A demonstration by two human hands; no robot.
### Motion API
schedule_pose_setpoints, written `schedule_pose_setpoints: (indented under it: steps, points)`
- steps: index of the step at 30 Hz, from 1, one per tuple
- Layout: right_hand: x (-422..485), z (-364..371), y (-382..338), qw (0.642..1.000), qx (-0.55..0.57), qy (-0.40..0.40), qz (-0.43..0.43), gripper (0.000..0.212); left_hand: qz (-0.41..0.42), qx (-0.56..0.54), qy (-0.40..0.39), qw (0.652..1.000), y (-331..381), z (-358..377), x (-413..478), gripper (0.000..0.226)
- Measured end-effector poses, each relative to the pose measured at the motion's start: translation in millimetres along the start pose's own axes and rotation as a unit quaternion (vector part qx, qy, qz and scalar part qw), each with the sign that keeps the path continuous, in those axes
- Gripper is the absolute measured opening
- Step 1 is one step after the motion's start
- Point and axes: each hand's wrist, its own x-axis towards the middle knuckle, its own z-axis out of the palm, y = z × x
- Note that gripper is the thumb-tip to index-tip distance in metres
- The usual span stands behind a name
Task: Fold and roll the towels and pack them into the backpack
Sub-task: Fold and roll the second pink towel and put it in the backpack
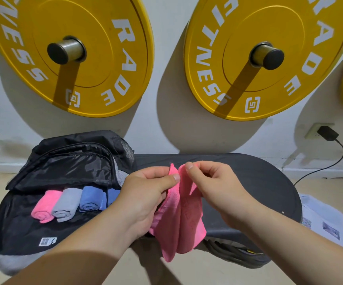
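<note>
The fold step is in hand on 1 more towel. The left grip pinches 1 top corner of the pink towel between thumb and forefinger, and the right grip pinches the other top corner the same way. Both are closed on the cloth. The 2 corners sit close together, nearly touching, so the towel hangs doubled lengthwise in the air. It hangs in front of the black surface, with its lower end past the near edge.

The backpack lies open on the left end of the surface, its flap thrown back toward the wall. Inside, side by side and touching, lie a pink roll, a grey roll and a blue roll. A 4th, also blue, is partly hidden behind the left wrist. By that count most of the packing looks done.

The next move probably calls for bringing the 2 corners fully together, or passing them to 1 grip. The doubled towel would then go flat on the bare part of the surface, to the right of the backpack, to be smoothed and rolled tight from 1 end. The edges should stay lined up, or the roll will come out slack and uneven. Whether there is room beside the 4th roll is hidden.
</note>
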Motion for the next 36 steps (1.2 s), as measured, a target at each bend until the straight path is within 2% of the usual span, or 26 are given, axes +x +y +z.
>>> schedule_pose_setpoints:
  steps: [3,5,7,11,16,17,19,21,25,28,31,33,35,36]
  points:
    - [1,-3,1,0.998,-0.057,0.020,-0.020,0.024,0.033,0.052,-0.014,0.998,1,-1,-2,0.014]
    - [1,-5,0,0.999,-0.036,0.038,-0.006,0.012,0.075,0.105,0.003,0.992,-1,-1,-2,0.014]
    - [0,-4,-2,0.998,0.005,0.052,0.023,0.010,0.105,0.132,0.010,0.986,-2,2,-5,0.014]
    - [-2,-2,-2,0.996,0.050,0.047,0.057,0.012,0.139,0.173,-0.010,0.975,-3,7,-12,0.015]
    - [-4,0,-6,0.993,0.083,0.020,0.079,0.016,0.188,0.233,0.009,0.954,-4,4,-9,0.028]
    - [-5,1,-8,0.993,0.087,-0.001,0.081,0.020,0.188,0.235,0.012,0.954,-5,4,-9,0.029]
    - [-9,2,-12,0.991,0.099,-0.049,0.080,0.044,0.181,0.231,0.022,0.956,-6,4,-8,0.021]
    - [-15,5,-19,0.987,0.119,-0.079,0.073,0.056,0.169,0.210,0.032,0.962,-6,4,-6,0.016]
    - [-20,13,-24,0.980,0.149,-0.110,0.069,0.057,0.151,0.174,0.029,0.973,-4,4,-8,0.020]
    - [-20,13,-27,0.968,0.192,-0.146,0.072,0.059,0.171,0.178,0.013,0.969,-1,3,-10,0.024]
    - [-11,5,-19,0.984,0.121,-0.108,0.074,0.045,0.178,0.181,0.022,0.967,3,-3,-6,0.017]
    - [-3,-3,-8,0.999,-0.021,-0.033,0.029,0.030,0.160,0.164,0.014,0.973,6,-7,-3,0.014]
    - [3,-9,0,0.994,-0.107,-0.004,-0.012,0.039,0.151,0.159,-0.016,0.976,11,-10,-1,0.013]
    - [5,-12,3,0.993,-0.115,-0.026,-0.025,0.046,0.150,0.147,-0.040,0.977,14,-10,-2,0.013]
